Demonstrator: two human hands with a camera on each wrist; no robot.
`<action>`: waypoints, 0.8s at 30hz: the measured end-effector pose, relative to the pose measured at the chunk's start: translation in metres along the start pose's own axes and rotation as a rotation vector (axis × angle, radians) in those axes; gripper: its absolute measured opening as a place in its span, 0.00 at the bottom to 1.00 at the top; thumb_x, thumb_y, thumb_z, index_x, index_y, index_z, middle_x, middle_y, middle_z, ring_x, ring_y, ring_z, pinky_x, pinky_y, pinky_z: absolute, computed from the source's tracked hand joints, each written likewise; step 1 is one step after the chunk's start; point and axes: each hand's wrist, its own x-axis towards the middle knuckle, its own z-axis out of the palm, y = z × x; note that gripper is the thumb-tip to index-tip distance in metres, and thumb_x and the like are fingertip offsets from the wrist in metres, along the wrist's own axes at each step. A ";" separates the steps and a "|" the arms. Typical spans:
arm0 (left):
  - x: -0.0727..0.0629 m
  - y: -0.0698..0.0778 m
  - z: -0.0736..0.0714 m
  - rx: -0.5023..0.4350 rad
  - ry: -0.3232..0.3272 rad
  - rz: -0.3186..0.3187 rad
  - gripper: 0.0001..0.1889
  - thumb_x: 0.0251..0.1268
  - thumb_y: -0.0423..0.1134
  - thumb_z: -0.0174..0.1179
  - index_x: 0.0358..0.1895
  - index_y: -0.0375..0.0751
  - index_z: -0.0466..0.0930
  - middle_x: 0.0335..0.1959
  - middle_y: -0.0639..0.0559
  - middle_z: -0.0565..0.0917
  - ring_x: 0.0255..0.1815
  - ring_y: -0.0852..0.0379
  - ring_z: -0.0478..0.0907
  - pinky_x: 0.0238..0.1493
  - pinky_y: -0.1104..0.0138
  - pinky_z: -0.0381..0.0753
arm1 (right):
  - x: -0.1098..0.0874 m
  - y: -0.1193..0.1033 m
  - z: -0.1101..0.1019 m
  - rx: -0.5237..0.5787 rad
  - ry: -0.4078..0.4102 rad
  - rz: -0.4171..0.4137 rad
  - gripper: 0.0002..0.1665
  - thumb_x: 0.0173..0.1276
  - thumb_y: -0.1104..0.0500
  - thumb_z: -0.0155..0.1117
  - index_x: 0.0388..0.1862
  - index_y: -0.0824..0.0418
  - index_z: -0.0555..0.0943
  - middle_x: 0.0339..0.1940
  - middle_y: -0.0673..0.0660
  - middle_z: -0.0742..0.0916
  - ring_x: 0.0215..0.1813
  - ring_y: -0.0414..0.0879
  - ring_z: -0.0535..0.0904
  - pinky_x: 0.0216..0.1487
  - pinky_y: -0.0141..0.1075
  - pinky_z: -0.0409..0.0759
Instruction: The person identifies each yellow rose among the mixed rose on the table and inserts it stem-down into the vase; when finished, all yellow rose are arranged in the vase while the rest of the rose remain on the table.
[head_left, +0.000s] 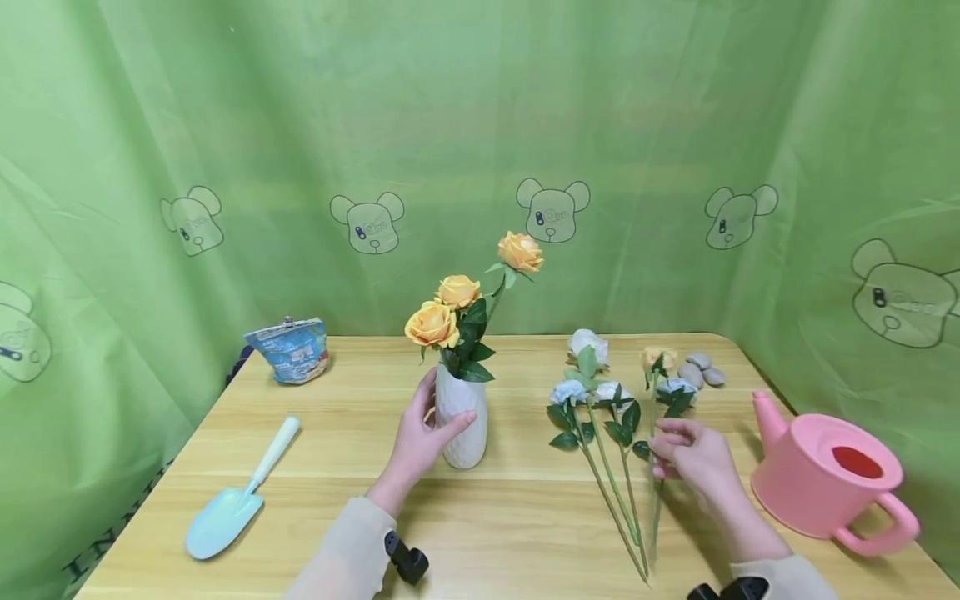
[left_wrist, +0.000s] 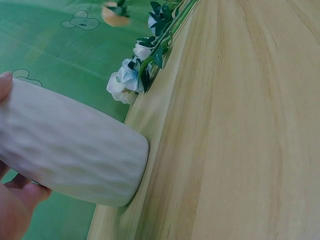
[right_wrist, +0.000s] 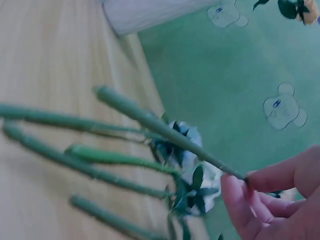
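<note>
A white textured vase [head_left: 462, 417] stands upright on the table with three yellow-orange roses [head_left: 432, 324] in it, one leaning out to the right. My left hand [head_left: 423, 433] grips the vase from its left side, thumb across the front. To the right, my right hand [head_left: 693, 457] pinches the green stem [right_wrist: 165, 130] of another yellow-orange rose [head_left: 660, 359] between thumb and fingers. That stem is lifted off the tabletop, its cut end pointing toward the vase in the right wrist view. Several white and pale blue roses [head_left: 588, 346] lie beside this hand.
A pink watering can [head_left: 817, 475] stands at the right edge, with grey stones [head_left: 691, 374] behind it. On the left lie a light blue trowel [head_left: 225, 521] and a clipped blue bag [head_left: 296, 350]. Green curtain [head_left: 465, 108] surrounds the wooden table [head_left: 337, 400].
</note>
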 end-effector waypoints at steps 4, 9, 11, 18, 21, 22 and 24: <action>0.000 0.000 0.000 0.001 0.004 0.005 0.43 0.56 0.38 0.66 0.72 0.42 0.50 0.67 0.41 0.62 0.65 0.46 0.63 0.62 0.53 0.65 | -0.004 -0.014 0.006 0.038 -0.005 -0.081 0.30 0.63 0.67 0.60 0.62 0.75 0.62 0.39 0.54 0.80 0.35 0.45 0.80 0.38 0.38 0.82; -0.001 0.000 0.000 0.001 0.006 0.010 0.44 0.56 0.38 0.67 0.72 0.40 0.49 0.67 0.40 0.62 0.64 0.46 0.63 0.62 0.53 0.65 | -0.011 -0.032 0.020 0.161 -0.014 -0.190 0.25 0.62 0.66 0.63 0.56 0.71 0.66 0.39 0.54 0.79 0.35 0.44 0.80 0.39 0.38 0.82; 0.000 -0.001 -0.001 -0.001 0.004 0.011 0.44 0.56 0.38 0.67 0.73 0.40 0.49 0.67 0.40 0.62 0.64 0.46 0.63 0.62 0.53 0.65 | -0.015 -0.041 0.028 0.229 -0.009 -0.248 0.23 0.61 0.67 0.64 0.53 0.70 0.68 0.38 0.55 0.79 0.34 0.44 0.80 0.37 0.38 0.82; 0.001 -0.004 -0.001 0.010 0.002 0.007 0.44 0.56 0.40 0.67 0.73 0.43 0.49 0.67 0.43 0.63 0.64 0.47 0.64 0.61 0.54 0.66 | -0.026 -0.074 0.062 0.508 -0.002 -0.490 0.15 0.59 0.76 0.61 0.45 0.71 0.72 0.33 0.57 0.80 0.30 0.46 0.82 0.33 0.40 0.83; 0.001 -0.005 0.000 0.003 0.001 0.010 0.44 0.56 0.40 0.67 0.73 0.45 0.50 0.66 0.43 0.64 0.63 0.47 0.65 0.61 0.55 0.66 | -0.032 -0.090 0.077 0.586 -0.018 -0.620 0.13 0.59 0.78 0.59 0.42 0.72 0.72 0.32 0.59 0.80 0.30 0.48 0.81 0.32 0.40 0.83; 0.001 -0.005 0.000 0.002 0.001 0.010 0.44 0.56 0.40 0.67 0.73 0.45 0.50 0.66 0.43 0.64 0.63 0.48 0.65 0.61 0.55 0.67 | -0.033 -0.095 0.082 0.615 -0.030 -0.668 0.12 0.59 0.79 0.58 0.42 0.73 0.72 0.32 0.60 0.80 0.31 0.49 0.81 0.32 0.40 0.83; 0.001 -0.005 -0.001 0.000 0.000 0.012 0.43 0.56 0.39 0.67 0.72 0.45 0.51 0.66 0.43 0.64 0.63 0.47 0.65 0.61 0.55 0.67 | -0.037 -0.106 0.091 0.661 -0.059 -0.764 0.12 0.59 0.80 0.56 0.42 0.74 0.72 0.32 0.61 0.80 0.32 0.50 0.82 0.32 0.41 0.83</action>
